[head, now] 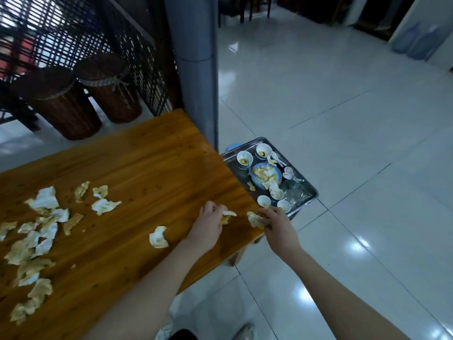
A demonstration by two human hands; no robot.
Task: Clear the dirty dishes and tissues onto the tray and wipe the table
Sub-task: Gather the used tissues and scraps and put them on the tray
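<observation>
As left hand (208, 223) pinches tissue (229, 213), right hand (279, 227) apparently grips another.

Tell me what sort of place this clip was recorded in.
Probably a restaurant or teahouse dining room: a wooden table littered with used tissues, a metal tray of dirty small bowls and spoons beside it, and a dark lattice partition on a tiled floor.

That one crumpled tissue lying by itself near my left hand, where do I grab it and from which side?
Pinch the crumpled tissue at its bunched middle, coming down from above. It lies loose on the table, apart from the other scraps, and its raised folds likely give fingers something to close on, while its edges lie flat on the wood.
</observation>
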